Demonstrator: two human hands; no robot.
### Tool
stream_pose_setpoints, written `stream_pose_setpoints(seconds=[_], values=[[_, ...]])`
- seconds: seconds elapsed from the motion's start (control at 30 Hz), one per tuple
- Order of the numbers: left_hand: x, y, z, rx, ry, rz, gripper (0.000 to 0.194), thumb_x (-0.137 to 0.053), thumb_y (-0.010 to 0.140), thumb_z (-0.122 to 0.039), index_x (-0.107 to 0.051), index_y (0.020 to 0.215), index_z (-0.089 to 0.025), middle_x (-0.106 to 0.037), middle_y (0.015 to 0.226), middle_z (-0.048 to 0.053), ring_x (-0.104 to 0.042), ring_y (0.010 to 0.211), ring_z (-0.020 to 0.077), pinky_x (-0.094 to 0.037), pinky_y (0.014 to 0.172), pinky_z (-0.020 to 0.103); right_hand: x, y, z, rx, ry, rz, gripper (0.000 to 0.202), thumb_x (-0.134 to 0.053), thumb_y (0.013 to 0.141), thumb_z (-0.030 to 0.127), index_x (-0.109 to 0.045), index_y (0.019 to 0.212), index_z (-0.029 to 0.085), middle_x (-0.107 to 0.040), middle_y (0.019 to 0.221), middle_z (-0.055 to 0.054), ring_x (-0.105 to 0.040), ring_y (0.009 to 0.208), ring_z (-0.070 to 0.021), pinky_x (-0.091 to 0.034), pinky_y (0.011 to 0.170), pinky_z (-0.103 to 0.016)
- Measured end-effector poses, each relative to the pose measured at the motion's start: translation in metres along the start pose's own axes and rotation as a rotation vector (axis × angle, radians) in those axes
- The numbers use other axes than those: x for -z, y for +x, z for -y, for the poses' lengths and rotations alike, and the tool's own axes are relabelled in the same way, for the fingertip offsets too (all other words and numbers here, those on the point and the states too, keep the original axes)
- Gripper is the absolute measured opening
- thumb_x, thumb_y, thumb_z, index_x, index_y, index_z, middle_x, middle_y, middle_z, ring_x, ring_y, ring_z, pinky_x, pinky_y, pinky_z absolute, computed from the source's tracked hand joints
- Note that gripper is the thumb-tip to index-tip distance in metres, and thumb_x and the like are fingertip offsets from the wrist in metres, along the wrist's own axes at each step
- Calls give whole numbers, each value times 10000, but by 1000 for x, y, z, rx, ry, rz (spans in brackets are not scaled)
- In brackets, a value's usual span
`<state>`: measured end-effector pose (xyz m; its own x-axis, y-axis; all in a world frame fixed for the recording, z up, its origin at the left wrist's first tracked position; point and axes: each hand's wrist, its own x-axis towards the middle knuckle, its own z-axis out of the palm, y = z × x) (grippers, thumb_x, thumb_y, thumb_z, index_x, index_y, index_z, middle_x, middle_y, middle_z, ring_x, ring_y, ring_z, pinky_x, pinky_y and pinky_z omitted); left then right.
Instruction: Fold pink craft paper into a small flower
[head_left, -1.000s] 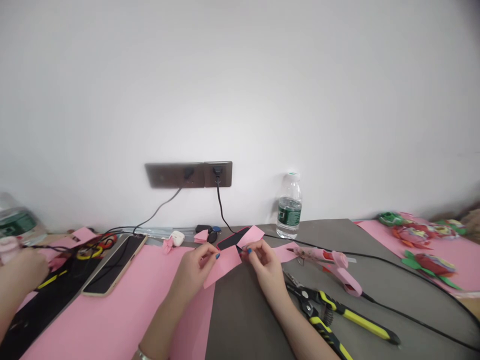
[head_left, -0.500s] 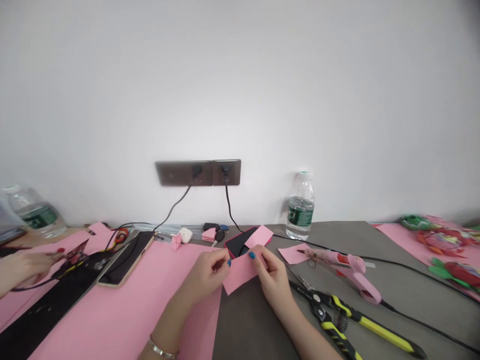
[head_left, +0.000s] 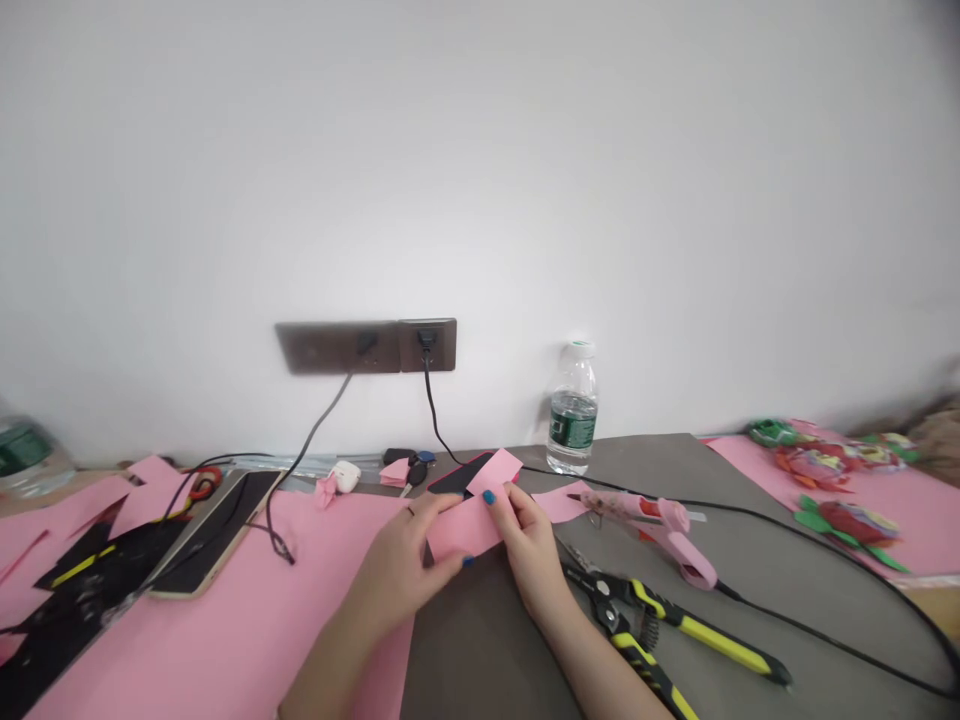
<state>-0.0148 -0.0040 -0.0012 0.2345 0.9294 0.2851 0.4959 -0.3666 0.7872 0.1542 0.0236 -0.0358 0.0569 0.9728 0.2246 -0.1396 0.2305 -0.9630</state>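
Observation:
A small rectangular piece of pink paper (head_left: 459,532) is held between my two hands, above the grey mat. My right hand (head_left: 527,545) pinches its right end, with the thumb on the face and the fingers behind. On the left end, my left hand (head_left: 401,565) has its index finger along the top edge and its thumb by the bottom edge, the paper between them. Just behind lie another pink paper piece (head_left: 496,470) and a dark phone with a red edge (head_left: 459,474). Close to my right hand are a pink glue gun (head_left: 652,515) and yellow-and-black pliers (head_left: 637,605).
A large pink sheet (head_left: 300,590) and a phone (head_left: 217,535) lie left. A water bottle (head_left: 573,410) stands by the wall. Black cables run from the socket (head_left: 427,345) and across the mat. Paper flowers (head_left: 814,465) lie at the right on pink paper.
My left thumb and index finger have spread apart from a pinch and now span the paper's left end. The view has turned right; the other person's hand at the left is out of sight.

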Motion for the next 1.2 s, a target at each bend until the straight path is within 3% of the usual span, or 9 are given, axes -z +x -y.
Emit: stream_pose_setpoints(seconds=[0.1, 0.27, 0.47, 0.63, 0.73, 0.8, 0.93, 1.1, 1.2], values=[[-14, 1, 4, 74, -100, -35, 284, -518, 893, -307, -639, 1141, -236, -719, 1012, 56, -653, 853, 213, -491, 710, 293, -2, 0, -2, -78, 139, 43, 352, -616, 831, 512, -560, 706, 188, -488, 624, 28, -419, 571, -126, -345, 517, -221], [-21, 4, 9, 170, -272, -155, 288, -481, 925, -350, -618, 1115, -183, -705, 907, 64, -660, 806, 201, -504, 666, 276, -7, 1, -3, -138, 160, 178, 385, -756, 687, 531, -673, 768, 164, -682, 707, -48, -572, 625, -185, -472, 603, -288], [-18, -1, 9, -7, -117, -117, 369, -482, 927, -308, -525, 1289, -254, -566, 1302, 114, -600, 1093, 237, -530, 827, 338, -4, 2, -2, -126, 109, 90, 389, -756, 687, 505, -735, 819, 140, -754, 784, -92, -647, 701, -231, -513, 682, -329], [-18, -4, 7, -85, 31, -31, 699, -741, 736, -324, -475, 1379, -265, -486, 1417, 118, -470, 1291, 311, -424, 1047, 437, -3, 1, 3, -142, 62, 62, 358, -763, 659, 484, -746, 740, 136, -754, 734, -85, -631, 616, -215, -510, 601, -309], [-18, -2, 4, -56, 3, -52, 447, -650, 805, -272, -603, 1248, -246, -611, 1269, 101, -575, 1161, 279, -467, 979, 400, -3, 2, 3, -112, 57, 89, 353, -771, 622, 497, -726, 628, 148, -713, 615, -56, -585, 537, -191, -484, 536, -295], [-18, 0, 3, 16, -72, -78, 233, -548, 876, -288, -694, 1039, -208, -699, 1007, 79, -650, 932, 242, -518, 809, 338, -2, 2, 2, -86, 60, 114, 381, -780, 590, 520, -691, 553, 151, -667, 540, -37, -544, 492, -175, -452, 488, -283], [-17, 4, 4, 237, -316, -183, 384, -535, 871, -472, -655, 700, -150, -605, 606, 18, -567, 578, 177, -438, 520, 257, -1, 1, 1, -79, 57, 94, 415, -774, 600, 542, -662, 547, 147, -652, 537, -36, -531, 489, -175, -433, 461, -276], [-14, 8, 2, 329, -580, -196, 390, -652, 761, -482, -709, 921, -131, -651, 698, 31, -589, 629, 185, -501, 571, 279, -5, 2, 6, -51, 166, 10, 323, -713, 755, 454, -712, 918, 175, -742, 904, -94, -650, 766, -249, -530, 691, -352], [-10, 9, -1, 320, -545, -155, 371, -670, 747, -430, -712, 970, -136, -671, 757, 41, -605, 690, 199, -514, 613, 287, -6, 3, 7, -38, 237, 38, 293, -709, 772, 434, -692, 951, 202, -734, 933, -85, -656, 797, -247, -529, 702, -346]])
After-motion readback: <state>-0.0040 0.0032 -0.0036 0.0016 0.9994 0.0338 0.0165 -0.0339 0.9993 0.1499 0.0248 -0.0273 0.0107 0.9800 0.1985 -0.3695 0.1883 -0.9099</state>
